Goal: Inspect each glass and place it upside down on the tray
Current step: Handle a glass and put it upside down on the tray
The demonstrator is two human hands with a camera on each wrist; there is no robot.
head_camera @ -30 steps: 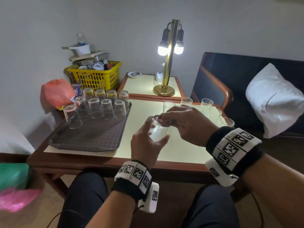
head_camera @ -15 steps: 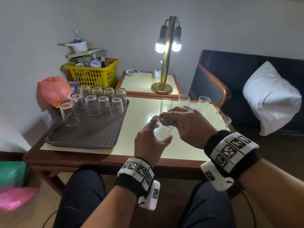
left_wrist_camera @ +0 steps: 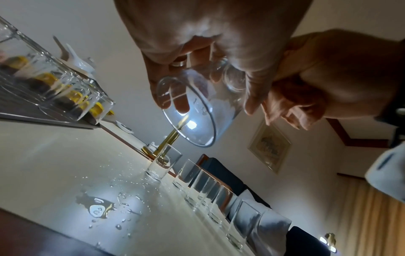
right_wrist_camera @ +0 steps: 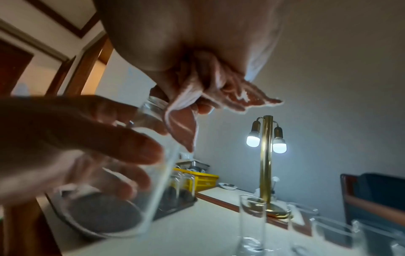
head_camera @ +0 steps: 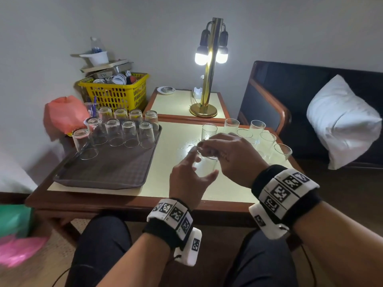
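A clear glass (head_camera: 207, 166) hangs mouth down and tilted above the middle of the table, between both hands. My right hand (head_camera: 207, 148) pinches its thick base from above. My left hand (head_camera: 204, 162) holds its side, thumb on one side and fingers on the other. The left wrist view looks into the open mouth of the glass (left_wrist_camera: 197, 110); in the right wrist view the glass (right_wrist_camera: 122, 190) is blurred. The dark brown tray (head_camera: 107, 172) at the left carries several upturned glasses (head_camera: 116, 131). Several upright glasses (head_camera: 257, 129) stand at the table's right.
Water drops (left_wrist_camera: 98, 207) lie on the tabletop under the hands. A brass lamp (head_camera: 209, 79) stands lit on the side table behind. A yellow basket (head_camera: 116, 94) and a red bag (head_camera: 64, 114) sit beyond the tray. A sofa with a white pillow (head_camera: 342, 121) is at the right.
Both hands have kept the glass over the middle of the table. The left index finger has lifted and the left fingers have spread a little.
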